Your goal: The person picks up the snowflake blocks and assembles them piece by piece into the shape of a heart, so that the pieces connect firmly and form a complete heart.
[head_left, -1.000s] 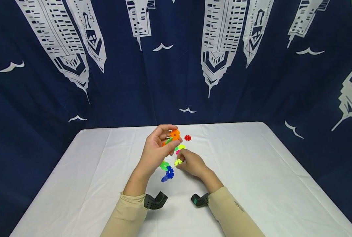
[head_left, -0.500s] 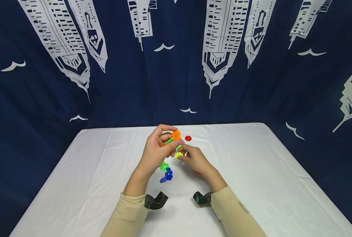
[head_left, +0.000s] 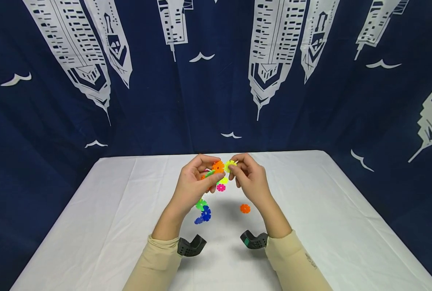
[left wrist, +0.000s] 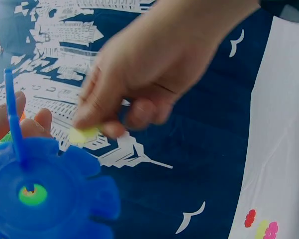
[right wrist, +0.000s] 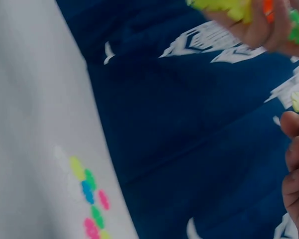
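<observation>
My left hand (head_left: 194, 180) grips a string of notched plastic snowflake discs above the table. An orange disc (head_left: 218, 167) shows at its fingertips, and a green disc (head_left: 201, 204) and a blue disc (head_left: 206, 213) hang below. Close to the left wrist camera, a blue disc (left wrist: 45, 191) looms large. With thumb and finger, my right hand (head_left: 252, 180) pinches a yellow snowflake disc (head_left: 230, 166), just right of the orange one. Whether these two touch is unclear. In the right wrist view that yellow disc (right wrist: 298, 101) is partly cut off by the frame edge.
Loose discs lie on the white-covered table (head_left: 128, 242): an orange one (head_left: 245, 208) near my right wrist, and a pink one (head_left: 221, 187) beyond the hands. A red disc (left wrist: 250, 218) shows in the left wrist view. A dark blue printed curtain (head_left: 216, 101) hangs behind.
My right hand has risen with the yellow disc to beside the orange disc. The loose orange disc has come into view; the red one is now hidden in the head view. My left hand stays nearly still.
</observation>
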The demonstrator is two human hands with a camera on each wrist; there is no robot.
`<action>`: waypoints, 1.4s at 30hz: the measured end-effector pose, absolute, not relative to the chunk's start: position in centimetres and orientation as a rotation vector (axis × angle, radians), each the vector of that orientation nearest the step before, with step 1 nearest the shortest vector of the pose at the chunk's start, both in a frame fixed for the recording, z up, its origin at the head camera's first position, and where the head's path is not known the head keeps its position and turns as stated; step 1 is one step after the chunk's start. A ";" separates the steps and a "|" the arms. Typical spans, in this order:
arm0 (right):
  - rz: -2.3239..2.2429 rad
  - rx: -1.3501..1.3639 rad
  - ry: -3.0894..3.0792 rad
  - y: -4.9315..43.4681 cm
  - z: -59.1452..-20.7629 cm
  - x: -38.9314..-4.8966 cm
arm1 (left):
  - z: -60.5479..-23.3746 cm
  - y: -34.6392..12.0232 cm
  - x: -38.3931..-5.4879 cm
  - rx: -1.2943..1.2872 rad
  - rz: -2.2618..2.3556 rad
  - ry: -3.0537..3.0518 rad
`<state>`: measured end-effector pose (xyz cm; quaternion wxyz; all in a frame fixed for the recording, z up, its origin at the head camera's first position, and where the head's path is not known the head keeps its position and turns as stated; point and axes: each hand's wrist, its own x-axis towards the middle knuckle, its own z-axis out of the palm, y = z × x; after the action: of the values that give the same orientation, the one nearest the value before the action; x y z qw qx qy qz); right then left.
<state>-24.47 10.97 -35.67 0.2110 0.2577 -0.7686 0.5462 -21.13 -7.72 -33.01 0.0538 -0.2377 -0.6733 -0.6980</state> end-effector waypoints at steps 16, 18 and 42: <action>1.587 0.886 -1.827 11.0 -33.8 -22.6 | -33.0 -7.6 -21.1 -0.729 -2.059 -2.130; 1.589 0.887 -1.820 10.9 -33.8 -22.5 | -32.9 -7.6 -21.0 -0.739 -2.059 -2.133; 1.624 0.978 -1.649 9.2 -34.3 -22.1 | -32.5 -8.0 -20.6 -0.790 -2.141 -2.113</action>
<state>-22.15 9.21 -34.26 0.3093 0.3702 -0.6241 0.6146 -20.59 -7.98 -32.54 0.0156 -0.2539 -0.6793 -0.6884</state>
